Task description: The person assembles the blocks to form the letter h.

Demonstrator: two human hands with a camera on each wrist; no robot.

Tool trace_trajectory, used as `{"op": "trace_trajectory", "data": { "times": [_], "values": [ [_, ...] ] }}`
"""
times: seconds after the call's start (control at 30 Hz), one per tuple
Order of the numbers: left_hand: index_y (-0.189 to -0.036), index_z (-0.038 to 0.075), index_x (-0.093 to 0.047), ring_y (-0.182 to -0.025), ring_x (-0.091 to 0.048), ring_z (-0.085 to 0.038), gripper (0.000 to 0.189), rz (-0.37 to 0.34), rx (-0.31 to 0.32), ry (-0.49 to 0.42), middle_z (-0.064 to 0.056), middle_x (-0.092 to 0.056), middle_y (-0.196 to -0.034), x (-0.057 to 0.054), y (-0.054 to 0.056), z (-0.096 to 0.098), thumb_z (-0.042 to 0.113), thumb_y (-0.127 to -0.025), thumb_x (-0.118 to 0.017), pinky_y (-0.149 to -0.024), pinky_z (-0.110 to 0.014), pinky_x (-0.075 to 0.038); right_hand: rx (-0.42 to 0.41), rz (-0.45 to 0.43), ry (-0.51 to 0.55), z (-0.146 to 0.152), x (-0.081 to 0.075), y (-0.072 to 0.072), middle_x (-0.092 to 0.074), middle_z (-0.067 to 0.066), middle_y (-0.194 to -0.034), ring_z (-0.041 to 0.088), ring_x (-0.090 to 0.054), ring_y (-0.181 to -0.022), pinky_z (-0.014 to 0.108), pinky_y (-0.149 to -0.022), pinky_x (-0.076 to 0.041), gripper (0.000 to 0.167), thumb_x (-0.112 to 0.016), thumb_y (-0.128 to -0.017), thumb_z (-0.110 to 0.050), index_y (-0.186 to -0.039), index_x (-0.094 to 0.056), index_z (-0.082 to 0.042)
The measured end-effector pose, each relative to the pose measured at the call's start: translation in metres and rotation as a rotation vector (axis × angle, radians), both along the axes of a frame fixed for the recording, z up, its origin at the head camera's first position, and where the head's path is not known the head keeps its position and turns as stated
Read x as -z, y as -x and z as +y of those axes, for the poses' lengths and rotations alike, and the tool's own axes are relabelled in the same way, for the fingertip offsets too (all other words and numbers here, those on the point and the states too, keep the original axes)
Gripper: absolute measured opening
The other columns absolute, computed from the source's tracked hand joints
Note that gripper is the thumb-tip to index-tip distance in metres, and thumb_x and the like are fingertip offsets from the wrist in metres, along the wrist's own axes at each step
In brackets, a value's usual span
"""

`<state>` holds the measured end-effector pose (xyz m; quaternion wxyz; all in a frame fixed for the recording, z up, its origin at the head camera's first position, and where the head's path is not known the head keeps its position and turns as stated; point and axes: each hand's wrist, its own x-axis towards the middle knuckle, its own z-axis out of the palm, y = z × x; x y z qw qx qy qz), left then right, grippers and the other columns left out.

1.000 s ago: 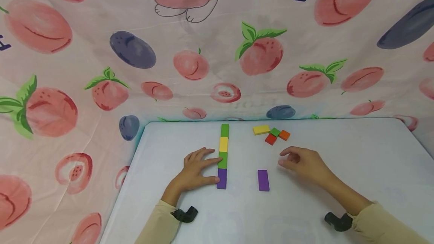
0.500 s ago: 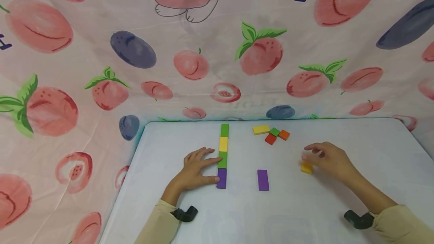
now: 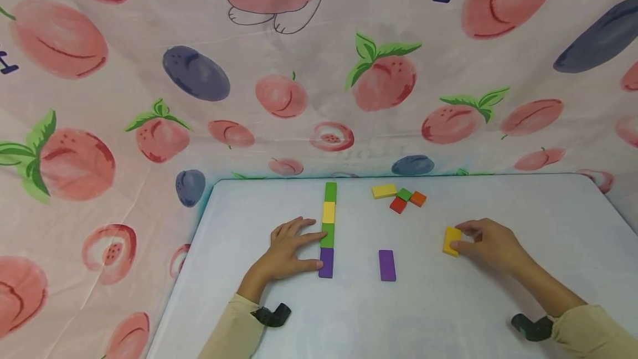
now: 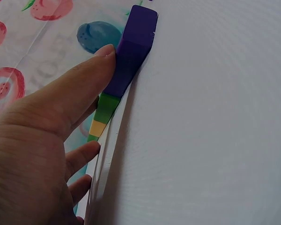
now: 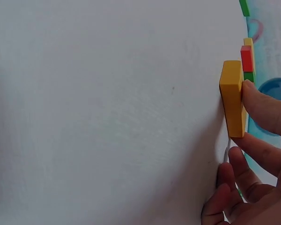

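Note:
A straight column of flat blocks stands left of the middle: a purple block [image 3: 326, 269] nearest, then a green block [image 3: 329, 241], a yellow block [image 3: 329, 212] and another green block [image 3: 330, 191] farthest. My left hand [image 3: 286, 251] lies at its left side, thumb touching the purple block and index fingertip on the nearer green one; its fingers are extended. Over at the right, my right hand [image 3: 490, 242] pinches an orange-yellow block [image 3: 450, 234] between thumb and index finger. In the right wrist view the thumb presses that block's side [image 5: 232, 101], with the index finger at its lower end.
A loose purple block [image 3: 387, 265] lies between the hands. Toward the back edge sit a yellow block [image 3: 384, 191], a small green block [image 3: 404, 194], a red block [image 3: 398, 205] and an orange block [image 3: 418, 199] close together. A fruit-print cloth [image 3: 299, 54] hangs behind the white table [image 3: 359, 320].
My right hand has moved right from near the table's middle, uncovering the orange-yellow block, and its thumb and index finger have taken hold of it. The left hand has stayed put.

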<state>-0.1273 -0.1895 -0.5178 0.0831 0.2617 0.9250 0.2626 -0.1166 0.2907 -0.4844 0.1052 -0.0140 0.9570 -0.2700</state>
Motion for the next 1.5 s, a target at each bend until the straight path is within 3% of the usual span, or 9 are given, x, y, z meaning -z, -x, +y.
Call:
{"op": "trace_trajectory", "data": {
  "times": [0.47, 0.67, 1.03, 1.2, 1.5],
  "values": [
    [-0.147, 0.043, -0.054, -0.157, -0.016, -0.032, 0.067, 0.005, -0.001, -0.002, 0.002, -0.035, -0.164, 0.0, 0.0, 0.0, 0.064, -0.085, -0.072, -0.117, -0.062, -0.01, -0.003, 0.035, 0.024, -0.005, 0.003, -0.001, -0.073, 0.016, -0.111, 0.027, -0.059, -0.092, 0.031, -0.072, -0.047, 0.054, -0.083, -0.084, -0.04, -0.124, -0.068, -0.006],
    [-0.145, 0.041, -0.056, -0.156, -0.018, -0.033, 0.066, 0.017, -0.002, -0.014, 0.001, -0.037, -0.163, 0.001, -0.002, 0.0, 0.063, -0.085, -0.072, -0.117, -0.064, -0.011, 0.002, 0.012, 0.097, -0.013, -0.002, -0.005, -0.074, 0.015, -0.106, 0.028, -0.066, -0.095, 0.045, -0.079, -0.057, 0.048, -0.081, -0.088, -0.031, -0.126, -0.063, -0.008],
    [-0.146, 0.042, -0.054, -0.157, -0.016, -0.032, 0.067, 0.002, -0.005, 0.0, 0.003, -0.035, -0.164, -0.001, -0.001, 0.001, 0.064, -0.086, -0.071, -0.117, -0.062, -0.01, 0.105, -0.119, 0.343, -0.038, -0.01, -0.006, -0.065, 0.024, -0.131, 0.032, -0.063, -0.115, 0.029, -0.081, -0.059, 0.059, -0.073, -0.093, -0.044, -0.14, -0.055, -0.013],
    [-0.145, 0.04, -0.056, -0.157, -0.017, -0.033, 0.066, 0.005, -0.005, -0.018, 0.002, -0.036, -0.163, 0.0, -0.002, 0.001, 0.063, -0.085, -0.072, -0.117, -0.064, -0.01, 0.144, -0.171, 0.465, -0.048, -0.013, -0.004, -0.06, 0.025, -0.138, 0.032, -0.061, -0.121, 0.029, -0.085, -0.06, 0.064, -0.072, -0.094, -0.044, -0.146, -0.05, -0.014],
    [-0.147, 0.043, -0.053, -0.158, -0.014, -0.031, 0.068, -0.018, -0.007, 0.003, 0.004, -0.034, -0.165, 0.0, 0.0, 0.0, 0.065, -0.085, -0.071, -0.118, -0.06, -0.008, 0.166, -0.208, 0.677, -0.064, -0.016, 0.001, -0.057, 0.022, -0.134, 0.015, -0.069, -0.104, 0.031, -0.088, -0.06, 0.066, -0.073, -0.095, -0.034, -0.15, -0.045, -0.009]
  ]
}}
